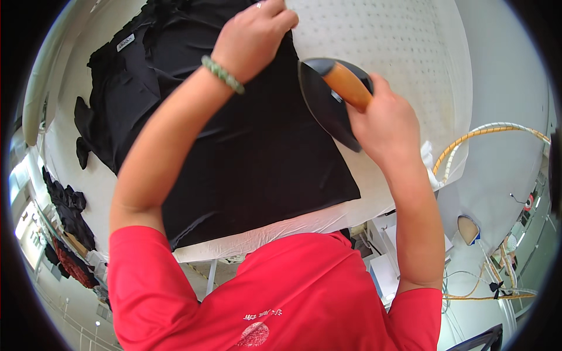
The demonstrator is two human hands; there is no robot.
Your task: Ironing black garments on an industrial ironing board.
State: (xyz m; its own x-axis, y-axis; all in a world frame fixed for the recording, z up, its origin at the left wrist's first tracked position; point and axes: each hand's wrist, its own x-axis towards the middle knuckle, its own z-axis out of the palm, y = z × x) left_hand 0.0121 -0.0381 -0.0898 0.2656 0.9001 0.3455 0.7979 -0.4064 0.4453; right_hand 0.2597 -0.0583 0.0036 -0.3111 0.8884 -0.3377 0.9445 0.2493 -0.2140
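Note:
A black garment (252, 152) with a small white label near its collar lies spread over the pale padded ironing table. At its upper right edge, the fingers of my left hand (257, 35) are closed on the cloth; the fingertips are partly hidden. My right hand (386, 120) is wrapped round the orange-brown handle (349, 86) of a dark iron (322, 99). The iron's body is tilted beside the garment's right edge and overlaps it slightly. Whether its soleplate touches the table I cannot tell.
The ironing table's perforated pale cover (380, 35) extends to the right. A white and yellow hose (497, 127) arches beyond its right edge. Dark clothes (67, 202) hang at the far left. White boxes (386, 251) stand below the table, near my right arm.

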